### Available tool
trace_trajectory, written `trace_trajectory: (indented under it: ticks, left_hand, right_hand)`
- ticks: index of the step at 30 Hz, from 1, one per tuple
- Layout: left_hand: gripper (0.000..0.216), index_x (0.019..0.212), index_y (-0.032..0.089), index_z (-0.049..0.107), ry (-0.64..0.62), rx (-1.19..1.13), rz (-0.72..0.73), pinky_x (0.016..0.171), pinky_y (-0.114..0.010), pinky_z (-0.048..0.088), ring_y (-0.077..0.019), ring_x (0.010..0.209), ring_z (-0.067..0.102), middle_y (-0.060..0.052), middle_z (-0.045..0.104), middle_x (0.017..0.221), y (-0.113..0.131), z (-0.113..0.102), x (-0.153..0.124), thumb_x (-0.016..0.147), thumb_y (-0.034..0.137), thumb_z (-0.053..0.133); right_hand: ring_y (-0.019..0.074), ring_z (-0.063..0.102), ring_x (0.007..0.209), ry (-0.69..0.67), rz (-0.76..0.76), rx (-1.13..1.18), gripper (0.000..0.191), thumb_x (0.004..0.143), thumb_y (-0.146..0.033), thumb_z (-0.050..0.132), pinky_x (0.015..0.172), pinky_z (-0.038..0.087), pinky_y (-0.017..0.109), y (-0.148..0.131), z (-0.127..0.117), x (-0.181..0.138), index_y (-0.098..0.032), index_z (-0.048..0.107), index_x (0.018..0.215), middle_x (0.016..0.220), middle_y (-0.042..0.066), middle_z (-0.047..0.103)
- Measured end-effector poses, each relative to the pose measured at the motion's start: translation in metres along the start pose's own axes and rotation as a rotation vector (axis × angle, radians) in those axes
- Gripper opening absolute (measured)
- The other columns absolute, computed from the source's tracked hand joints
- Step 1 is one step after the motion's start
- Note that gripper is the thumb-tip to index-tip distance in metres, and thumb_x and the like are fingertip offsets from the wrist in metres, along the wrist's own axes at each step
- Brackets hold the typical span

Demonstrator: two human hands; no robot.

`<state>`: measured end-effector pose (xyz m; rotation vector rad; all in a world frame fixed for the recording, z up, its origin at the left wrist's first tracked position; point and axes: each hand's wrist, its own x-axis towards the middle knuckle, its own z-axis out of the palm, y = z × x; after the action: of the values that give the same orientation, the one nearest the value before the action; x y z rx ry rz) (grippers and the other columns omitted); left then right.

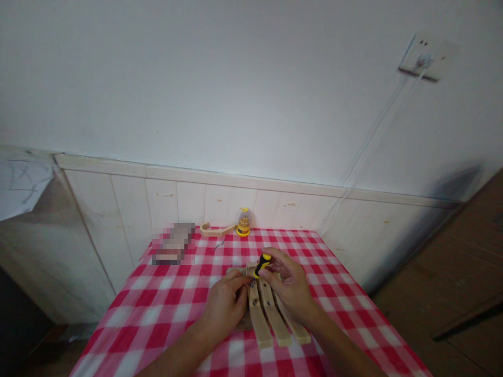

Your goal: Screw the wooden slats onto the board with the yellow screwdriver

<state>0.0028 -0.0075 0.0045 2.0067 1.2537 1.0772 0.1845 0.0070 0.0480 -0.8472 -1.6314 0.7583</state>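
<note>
My right hand (290, 280) is closed on a black and yellow screwdriver (263, 264), held tilted with its lower end over a slatted wooden piece (271, 319). Three curved slats run side by side toward me, and dark holes or screw heads show in them. At the slats' left edge is my left hand (226, 301), its thumb and index finger pinched close to the screwdriver's lower end. What lies between those fingertips is too small to make out. Part of a brownish round base (245, 320) shows beneath the slats; my hands hide the rest.
Against the wall stand a yellow-lidded clear jar (244, 222) and a hook-shaped wooden piece (214, 230). A small thin dark item (219, 245) lies before them. A pixelated object (175, 245) sits at the back left of the checkered tablecloth (157, 314). A wall socket (426, 57) has a hanging cable.
</note>
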Motion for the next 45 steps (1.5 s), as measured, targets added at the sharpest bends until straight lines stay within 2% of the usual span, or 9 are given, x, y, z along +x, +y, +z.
trace_trajectory:
  ticks: [7, 11, 16, 20, 25, 30, 35, 39, 45]
  left_hand:
    - [0.029, 0.099, 0.021, 0.072, 0.03, -0.043, 0.02, 0.082, -0.035, 0.053, -0.0232, 0.093, 0.07, -0.008, 0.073, 0.097, -0.004, 0.002, 0.0, 0.093, 0.015, 0.044]
    - [0.025, 0.096, 0.02, 0.069, 0.04, -0.067, 0.012, 0.082, -0.034, 0.052, -0.0227, 0.091, 0.07, -0.007, 0.072, 0.096, -0.003, 0.0, -0.002, 0.095, 0.017, 0.045]
    - [0.023, 0.092, 0.02, 0.069, 0.011, -0.115, 0.049, 0.081, -0.032, 0.05, -0.0207, 0.089, 0.067, -0.006, 0.071, 0.093, 0.0, -0.004, -0.005, 0.097, 0.021, 0.047]
    - [0.022, 0.081, 0.02, 0.071, -0.012, -0.12, 0.056, 0.071, -0.028, 0.047, -0.0188, 0.081, 0.065, -0.006, 0.067, 0.086, -0.001, -0.005, -0.007, 0.092, 0.02, 0.053]
    - [0.021, 0.084, 0.021, 0.078, -0.06, -0.125, 0.069, 0.064, -0.026, 0.044, -0.0174, 0.077, 0.063, -0.005, 0.063, 0.083, -0.001, -0.005, -0.008, 0.086, 0.016, 0.058]
    - [0.02, 0.078, 0.022, 0.078, -0.09, -0.074, 0.093, 0.064, -0.026, 0.043, -0.0179, 0.076, 0.062, -0.003, 0.062, 0.077, 0.001, -0.006, -0.008, 0.082, 0.014, 0.06]
    - [0.022, 0.071, 0.021, 0.075, -0.092, -0.066, 0.103, 0.067, -0.026, 0.044, -0.0176, 0.078, 0.063, -0.003, 0.064, 0.077, 0.0, -0.006, -0.007, 0.082, 0.013, 0.059]
    - [0.022, 0.069, 0.021, 0.074, -0.098, -0.066, 0.086, 0.065, -0.026, 0.044, -0.0173, 0.075, 0.063, -0.003, 0.063, 0.076, -0.003, -0.004, -0.008, 0.083, 0.014, 0.059]
    - [0.023, 0.073, 0.022, 0.077, -0.098, -0.064, 0.094, 0.065, -0.026, 0.042, -0.0173, 0.076, 0.063, -0.003, 0.065, 0.077, -0.005, -0.003, -0.007, 0.084, 0.015, 0.058]
  right_hand:
    - [0.0208, 0.075, 0.09, 0.014, 0.018, -0.004, 0.036, 0.084, -0.032, 0.079, 0.084, 0.065, 0.034, -0.001, 0.001, 0.0, -0.028, 0.075, 0.12, 0.109, 0.006, 0.077]
    - [0.0198, 0.076, 0.087, 0.006, 0.007, -0.008, 0.037, 0.084, -0.027, 0.078, 0.082, 0.065, 0.033, -0.003, -0.001, 0.001, -0.028, 0.075, 0.12, 0.106, 0.004, 0.078]
    - [0.0197, 0.076, 0.086, 0.073, -0.013, 0.012, 0.039, 0.085, -0.026, 0.078, 0.08, 0.065, 0.032, -0.007, -0.006, -0.004, -0.028, 0.072, 0.123, 0.101, 0.005, 0.079]
    - [0.02, 0.075, 0.087, 0.023, -0.012, 0.011, 0.04, 0.085, -0.025, 0.078, 0.078, 0.063, 0.031, -0.014, -0.008, -0.011, -0.028, 0.072, 0.124, 0.104, 0.006, 0.078]
    - [0.0206, 0.075, 0.09, -0.007, -0.017, -0.01, 0.041, 0.085, -0.023, 0.076, 0.078, 0.063, 0.03, -0.015, -0.007, -0.014, -0.029, 0.072, 0.125, 0.106, 0.007, 0.078]
    - [0.0189, 0.074, 0.085, -0.02, -0.037, -0.021, 0.042, 0.084, -0.02, 0.075, 0.077, 0.062, 0.029, -0.014, -0.007, -0.015, -0.03, 0.072, 0.125, 0.104, 0.006, 0.077]
    - [0.0215, 0.076, 0.095, -0.101, -0.08, 0.007, 0.037, 0.087, -0.016, 0.068, 0.081, 0.062, 0.031, -0.021, -0.009, -0.016, -0.03, 0.073, 0.121, 0.107, 0.007, 0.078]
    - [0.0233, 0.077, 0.095, -0.144, -0.097, 0.0, 0.031, 0.088, -0.018, 0.068, 0.082, 0.062, 0.033, -0.025, -0.011, -0.015, -0.027, 0.075, 0.116, 0.103, 0.008, 0.079]
    - [0.0222, 0.076, 0.088, -0.119, -0.1, -0.045, 0.027, 0.09, -0.026, 0.071, 0.08, 0.062, 0.033, -0.024, -0.011, -0.015, -0.026, 0.075, 0.116, 0.102, 0.009, 0.079]
